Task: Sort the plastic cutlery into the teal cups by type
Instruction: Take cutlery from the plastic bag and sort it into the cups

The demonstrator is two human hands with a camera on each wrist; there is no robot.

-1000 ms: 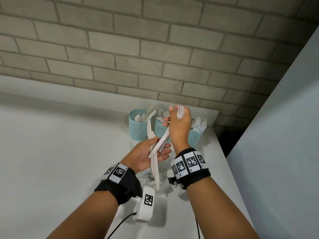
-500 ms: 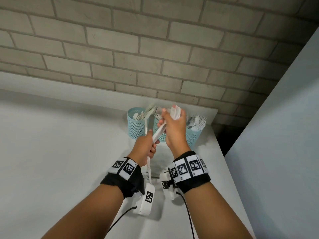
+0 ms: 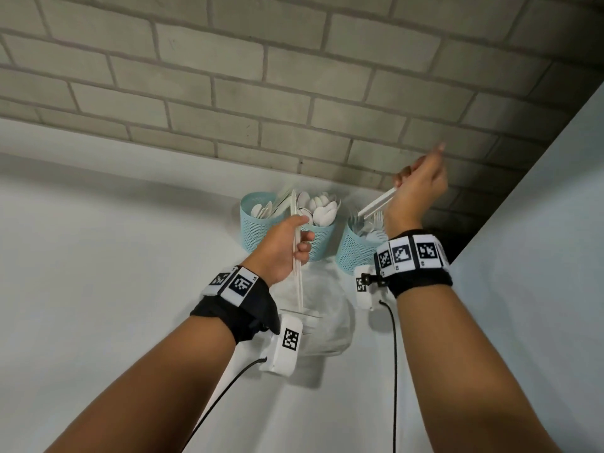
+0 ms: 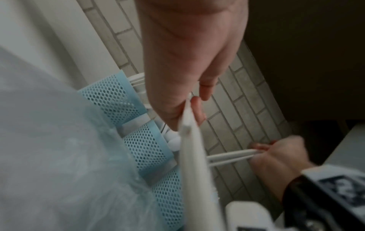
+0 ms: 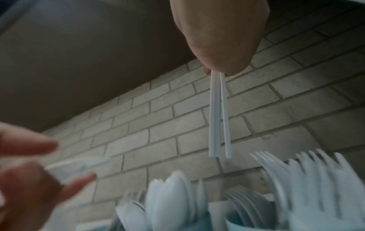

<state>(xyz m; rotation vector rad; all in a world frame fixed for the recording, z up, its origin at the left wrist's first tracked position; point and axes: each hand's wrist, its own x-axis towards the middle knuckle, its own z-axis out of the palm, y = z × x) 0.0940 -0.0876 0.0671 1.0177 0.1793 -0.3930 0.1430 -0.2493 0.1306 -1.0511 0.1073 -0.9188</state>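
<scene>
Three teal mesh cups stand by the brick wall: the left cup point(image 3: 255, 233), the middle cup point(image 3: 322, 241) full of spoons point(image 5: 169, 195), and the right cup point(image 3: 351, 256) with forks point(image 5: 316, 179). My left hand point(image 3: 287, 246) grips long white cutlery pieces point(image 3: 298, 279) upright in front of the left and middle cups; their type is not clear. My right hand point(image 3: 418, 191) is raised above the right cup. It pinches two white fork handles point(image 5: 218, 117), whose free ends point down at that cup's forks; the tines are hidden in the hand.
A crumpled clear plastic bag point(image 3: 327, 318) lies on the white table point(image 3: 98, 289) just in front of the cups. The brick wall point(image 3: 261, 93) is close behind them. A pale panel point(image 3: 529, 289) closes off the right side, with a dark gap beside the right cup.
My right hand has pulled away from the left hand, going right and up with the forks to above the right cup. The left hand keeps its pieces and has moved toward the cups.
</scene>
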